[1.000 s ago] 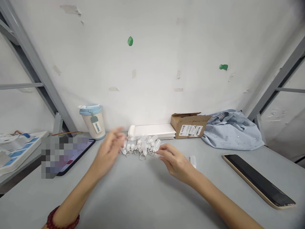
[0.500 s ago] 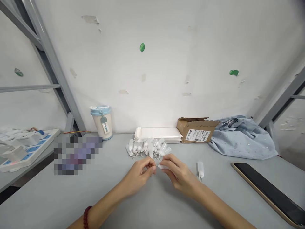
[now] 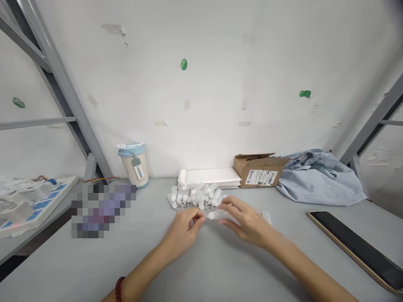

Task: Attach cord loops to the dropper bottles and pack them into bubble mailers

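Bare grey tabletop (image 3: pixel 201 268) runs on the near side. The gap between left hand (image 3: pixel 182 230) and right hand (image 3: pixel 247 220) is nearly bridged by a held tube (image 3: pixel 216 215). Far middle: tube pile (image 3: pixel 184 195) and white stack (image 3: pixel 212 176) obstruct. Left lane passes between cup (image 3: pixel 127 167) and pile. Right lane, between right hand and phone (image 3: pixel 352 247), ends far at carton (image 3: pixel 264 178) and cloth (image 3: pixel 321 188).

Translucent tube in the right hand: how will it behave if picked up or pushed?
The translucent tube is probably light: the right hand seems to hold it by the fingertips. Its straight outline suggests it's fairly stiff. The smooth-looking surface may slide on the table.
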Available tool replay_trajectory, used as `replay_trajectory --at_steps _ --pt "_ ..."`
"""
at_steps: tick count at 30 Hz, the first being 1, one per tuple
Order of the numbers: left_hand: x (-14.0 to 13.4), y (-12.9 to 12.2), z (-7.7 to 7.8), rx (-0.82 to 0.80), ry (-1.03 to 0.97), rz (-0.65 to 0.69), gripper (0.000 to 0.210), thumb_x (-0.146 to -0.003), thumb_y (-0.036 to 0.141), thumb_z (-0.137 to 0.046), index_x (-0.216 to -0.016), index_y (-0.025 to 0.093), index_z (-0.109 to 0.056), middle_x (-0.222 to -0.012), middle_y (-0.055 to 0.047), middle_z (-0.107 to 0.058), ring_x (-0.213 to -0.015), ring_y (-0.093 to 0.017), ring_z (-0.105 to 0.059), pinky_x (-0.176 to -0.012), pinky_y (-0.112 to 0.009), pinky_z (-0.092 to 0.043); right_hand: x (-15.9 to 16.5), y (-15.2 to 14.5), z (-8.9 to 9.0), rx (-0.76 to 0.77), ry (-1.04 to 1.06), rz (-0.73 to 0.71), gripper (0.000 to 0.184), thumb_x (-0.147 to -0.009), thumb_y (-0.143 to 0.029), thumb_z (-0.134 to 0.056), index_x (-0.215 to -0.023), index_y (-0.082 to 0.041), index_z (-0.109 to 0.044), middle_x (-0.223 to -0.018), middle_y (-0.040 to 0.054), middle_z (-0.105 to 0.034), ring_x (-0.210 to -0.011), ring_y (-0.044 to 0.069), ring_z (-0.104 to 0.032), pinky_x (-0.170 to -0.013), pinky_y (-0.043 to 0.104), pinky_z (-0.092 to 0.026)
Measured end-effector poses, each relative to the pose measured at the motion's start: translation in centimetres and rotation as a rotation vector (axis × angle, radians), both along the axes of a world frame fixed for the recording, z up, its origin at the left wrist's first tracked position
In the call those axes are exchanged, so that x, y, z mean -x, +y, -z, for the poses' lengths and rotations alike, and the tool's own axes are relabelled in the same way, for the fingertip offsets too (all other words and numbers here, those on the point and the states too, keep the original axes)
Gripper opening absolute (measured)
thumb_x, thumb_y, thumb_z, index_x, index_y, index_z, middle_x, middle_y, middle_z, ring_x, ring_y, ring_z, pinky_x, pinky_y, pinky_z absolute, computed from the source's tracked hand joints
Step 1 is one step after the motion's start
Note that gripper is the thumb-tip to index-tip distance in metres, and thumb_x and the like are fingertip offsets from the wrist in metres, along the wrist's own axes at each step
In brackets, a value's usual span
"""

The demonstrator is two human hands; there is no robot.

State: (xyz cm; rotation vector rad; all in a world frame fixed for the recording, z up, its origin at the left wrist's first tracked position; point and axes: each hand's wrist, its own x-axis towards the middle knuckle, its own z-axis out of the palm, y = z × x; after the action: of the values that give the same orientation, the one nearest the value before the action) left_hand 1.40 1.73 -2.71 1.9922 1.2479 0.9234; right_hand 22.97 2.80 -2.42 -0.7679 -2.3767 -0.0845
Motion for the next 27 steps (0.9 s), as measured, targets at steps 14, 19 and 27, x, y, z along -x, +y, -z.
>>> replay_trajectory --at_steps 14,19,27 --pt "4.3 2.9 -0.5 -0.383 0.395 -0.679 0.021 -0.079 0.019 -0.042 -0.06 0.018 -0.051 -0.061 -0.004 -0.06 -0.072 -0.023 -0.055 -0.072 -0.035 -0.033 -6.6 1.4 -4.4 0.669 -0.429 0.909 0.025 -0.087 -0.028 -0.043 -0.066 -0.016 -0.051 -0.053 0.0082 -0.058 -0.051 0.023 -0.059 -0.049 0.03 -0.038" --pt "3.7 2.6 0.2 -0.278 0.497 -0.558 0.024 -0.08 0.021 -0.044 -0.058 0.019 -0.05 -0.06 -0.004 -0.061 -0.071 -0.024 -0.055 -0.066 -0.033 -0.029 -7.0 1.6 -3.6 1.024 -0.409 0.871 0.017 -0.085 -0.027 -0.044 -0.078 -0.013 -0.052 -0.039 0.0056 -0.056 -0.033 0.018 -0.052 -0.04 0.026 -0.041" --pt "4.3 2.8 -0.4 -0.122 0.457 -0.519 0.039 -0.079 0.038 -0.047 -0.047 0.02 -0.034 -0.047 0.002 -0.048 -0.051 -0.016 -0.046 -0.062 -0.029 -0.029 -5.5 1.9 -2.2 0.964 -0.33 0.821 0.007 -0.072 -0.012 -0.049 -0.073 -0.011 -0.056 -0.042 0.0064 -0.056 -0.04 0.021 -0.056 -0.044 0.027 -0.041"
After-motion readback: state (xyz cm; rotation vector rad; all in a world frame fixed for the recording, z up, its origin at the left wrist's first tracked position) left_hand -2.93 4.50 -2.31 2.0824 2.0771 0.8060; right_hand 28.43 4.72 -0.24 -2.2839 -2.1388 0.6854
